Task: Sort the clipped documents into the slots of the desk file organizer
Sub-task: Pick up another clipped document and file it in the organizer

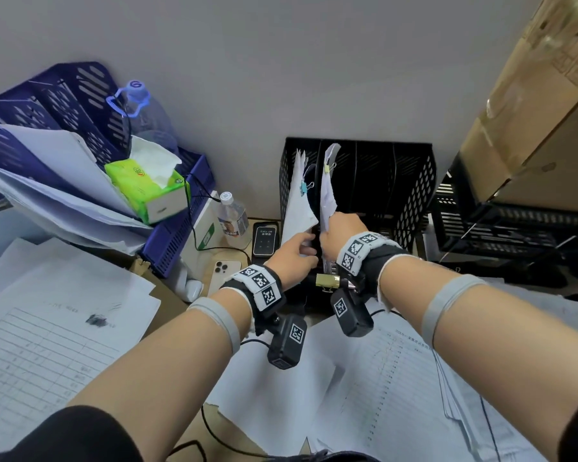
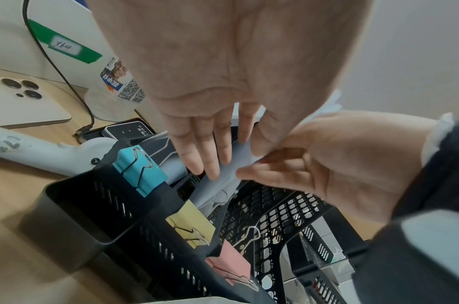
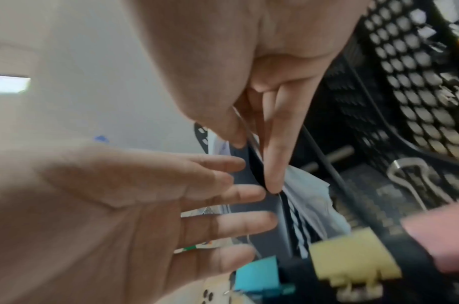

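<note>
The black mesh file organizer point(image 1: 411, 195) stands against the wall. A document with a blue clip point(image 1: 303, 188) leans in its leftmost slot. A second document with a small yellow clip point(image 1: 327, 168) stands in the slot beside it. My left hand point(image 1: 306, 250) lays straight fingers point(image 2: 212, 162) against the lower part of the first document's sheets point(image 2: 223, 176). My right hand point(image 1: 327, 228) pinches the bottom of the yellow-clipped document between thumb and forefinger point(image 3: 272, 164), right at the divider. Blue point(image 2: 140, 170), yellow point(image 2: 191, 226) and pink point(image 2: 231, 265) binder clips sit on the organizer's front rim.
Two phones point(image 1: 226, 271) and a water bottle point(image 1: 232, 220) lie left of the organizer. Blue trays point(image 1: 181, 235) with papers and a tissue box point(image 1: 147, 188) fill the left. Black trays point(image 1: 514, 228) and a cardboard box point(image 1: 531, 111) stand on the right. Loose sheets point(image 1: 381, 378) cover the near desk.
</note>
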`<state>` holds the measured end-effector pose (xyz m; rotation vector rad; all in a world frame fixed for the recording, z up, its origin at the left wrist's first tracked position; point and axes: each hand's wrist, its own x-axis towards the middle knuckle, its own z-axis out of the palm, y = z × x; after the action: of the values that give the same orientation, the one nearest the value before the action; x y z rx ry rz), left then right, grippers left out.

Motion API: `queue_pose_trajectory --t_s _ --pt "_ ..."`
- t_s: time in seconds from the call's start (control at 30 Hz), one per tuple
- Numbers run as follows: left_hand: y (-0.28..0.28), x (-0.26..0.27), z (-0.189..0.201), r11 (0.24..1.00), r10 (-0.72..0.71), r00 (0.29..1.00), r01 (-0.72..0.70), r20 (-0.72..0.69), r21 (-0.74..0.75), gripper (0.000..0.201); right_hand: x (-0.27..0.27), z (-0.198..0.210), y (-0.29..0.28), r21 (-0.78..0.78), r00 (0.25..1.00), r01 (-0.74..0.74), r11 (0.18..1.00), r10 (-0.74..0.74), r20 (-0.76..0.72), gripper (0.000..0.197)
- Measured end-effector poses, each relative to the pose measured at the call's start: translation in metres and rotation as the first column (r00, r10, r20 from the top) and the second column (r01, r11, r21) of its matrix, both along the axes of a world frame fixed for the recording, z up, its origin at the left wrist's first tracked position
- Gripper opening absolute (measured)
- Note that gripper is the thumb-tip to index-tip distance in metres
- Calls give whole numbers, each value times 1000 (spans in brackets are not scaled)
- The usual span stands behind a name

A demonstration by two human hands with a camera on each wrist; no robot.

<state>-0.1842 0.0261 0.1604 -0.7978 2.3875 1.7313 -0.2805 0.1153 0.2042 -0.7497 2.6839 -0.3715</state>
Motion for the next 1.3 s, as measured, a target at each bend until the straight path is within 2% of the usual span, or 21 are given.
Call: queue_pose_trajectory --t_s 0.13,0.17,0.23,0.27,0.33,0.4,0.47,0.57,0.7,0.77,0.8,0.87,0.93,1.0,1.03,1.1,1.2,1.3 --pt "2 11 1 998 1 1000 -1 -12 59 31 4 -21 10 -257 971 145 956 -87 225 36" --pt "4 14 1 997 -16 1000 16 -3 77 23 6 -24 16 -302 962 179 936 -101 255 36" --pt "10 19 0 991 -57 998 55 15 120 10 12 -30 31 -369 951 230 901 -127 282 19" --pt "14 20 -2 986 -74 997 70 23 154 11 17 -31 41 -393 950 247 886 -141 280 12" --pt "27 25 -7 968 -107 993 92 52 235 17 27 -36 66 -401 946 265 877 -155 286 13" --pt "42 28 -15 945 -161 983 129 84 302 20 36 -45 95 -355 926 290 889 -167 338 22" --pt "58 30 -28 928 -224 965 169 135 331 20 45 -60 125 -232 884 333 914 -217 415 29" --pt "83 29 -55 934 -285 930 214 234 288 17 60 -89 173 -16 766 428 904 -353 538 25" --pt "108 28 -98 945 -305 862 327 404 16 56 80 -120 234 272 702 472 839 -544 460 10" --pt "116 30 -114 938 -293 848 345 441 -40 70 94 -129 257 401 646 484 778 -627 436 19" --pt "120 31 -119 933 -299 844 357 446 -50 71 100 -136 265 432 611 498 752 -658 440 26" --pt "125 32 -128 916 -328 828 396 454 -59 59 111 -150 275 417 551 549 724 -689 470 50" --pt "128 35 -132 903 -371 819 427 438 -34 38 116 -166 278 365 491 615 699 -701 517 69" --pt "128 38 -133 915 -364 840 402 403 -11 16 114 -179 280 332 450 663 671 -712 539 74" --pt "127 39 -133 927 -347 855 376 385 -1 11 111 -183 281 309 444 689 655 -719 534 68" --pt "121 41 -130 935 -338 858 354 387 30 14 106 -183 281 277 469 699 659 -715 519 49" --pt "107 47 -120 918 -391 813 378 431 119 21 98 -187 279 288 491 624 726 -651 578 33" --pt "84 58 -116 919 -394 796 332 460 213 34 92 -191 272 281 514 543 791 -578 634 46"
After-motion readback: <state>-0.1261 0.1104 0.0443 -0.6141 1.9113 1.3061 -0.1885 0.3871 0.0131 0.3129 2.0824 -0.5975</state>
